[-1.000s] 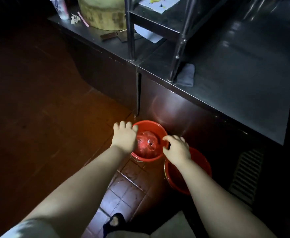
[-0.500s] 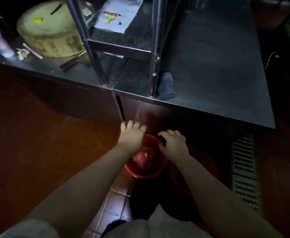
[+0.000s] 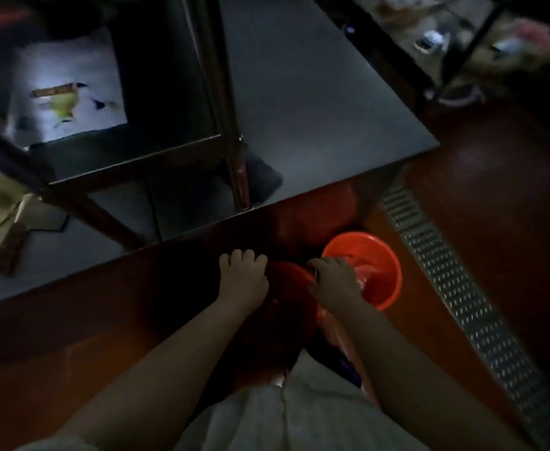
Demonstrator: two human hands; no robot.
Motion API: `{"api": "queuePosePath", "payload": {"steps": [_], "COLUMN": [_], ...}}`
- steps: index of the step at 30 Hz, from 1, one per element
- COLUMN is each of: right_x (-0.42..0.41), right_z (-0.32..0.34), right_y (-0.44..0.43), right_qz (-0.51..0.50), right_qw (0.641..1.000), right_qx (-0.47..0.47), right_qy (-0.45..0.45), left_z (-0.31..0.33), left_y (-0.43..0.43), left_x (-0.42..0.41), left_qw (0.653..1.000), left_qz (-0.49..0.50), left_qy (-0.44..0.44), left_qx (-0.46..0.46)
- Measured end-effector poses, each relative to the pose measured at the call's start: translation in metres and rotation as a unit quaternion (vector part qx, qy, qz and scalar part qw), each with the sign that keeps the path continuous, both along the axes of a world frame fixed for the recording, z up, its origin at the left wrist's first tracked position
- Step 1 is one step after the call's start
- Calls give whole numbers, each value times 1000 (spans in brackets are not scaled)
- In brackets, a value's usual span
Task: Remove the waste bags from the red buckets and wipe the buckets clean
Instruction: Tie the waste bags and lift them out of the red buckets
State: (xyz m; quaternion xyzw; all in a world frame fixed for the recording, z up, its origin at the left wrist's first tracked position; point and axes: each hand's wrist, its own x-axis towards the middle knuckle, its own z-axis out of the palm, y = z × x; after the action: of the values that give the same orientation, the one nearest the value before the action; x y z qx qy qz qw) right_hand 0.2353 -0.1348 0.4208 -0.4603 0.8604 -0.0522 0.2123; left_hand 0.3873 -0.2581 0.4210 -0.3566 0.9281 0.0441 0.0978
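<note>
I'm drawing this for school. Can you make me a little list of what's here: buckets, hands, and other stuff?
place: dim kitchen floor beside a steel counter
dark bucket: in shadow, between the hands
bright bucket: to its right, something pale inside, maybe a bag
left hand: fingers curled over dark bucket's left rim
right hand: curled at its right rim; grip unclear
nearby: drain grate, cloth on counter

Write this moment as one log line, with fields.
left hand: curled at shaded bucket left rim, grip unclear | right hand: grips its right rim | lit bucket: stands right of it
</note>
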Motion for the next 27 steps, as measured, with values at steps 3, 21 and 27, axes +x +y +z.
{"api": "queuePosePath", "payload": {"steps": [3, 21, 27], "right_x": [47, 124, 72], "right_z": [-10, -356, -486], "right_y": [21, 32, -1], "right_qz": [-112, -240, -285], "right_qw": [992, 948, 933], "right_qx": [31, 36, 66], "right_qy": [-53, -206, -211], "left_z": [-12, -370, -487], "left_y": [-4, -11, -33], "left_x": [36, 64, 11], "left_qw": [999, 980, 985], "left_qz": [-45, -51, -10], "left_qy": [-19, -80, -46], "left_qx": [23, 175, 166]}}
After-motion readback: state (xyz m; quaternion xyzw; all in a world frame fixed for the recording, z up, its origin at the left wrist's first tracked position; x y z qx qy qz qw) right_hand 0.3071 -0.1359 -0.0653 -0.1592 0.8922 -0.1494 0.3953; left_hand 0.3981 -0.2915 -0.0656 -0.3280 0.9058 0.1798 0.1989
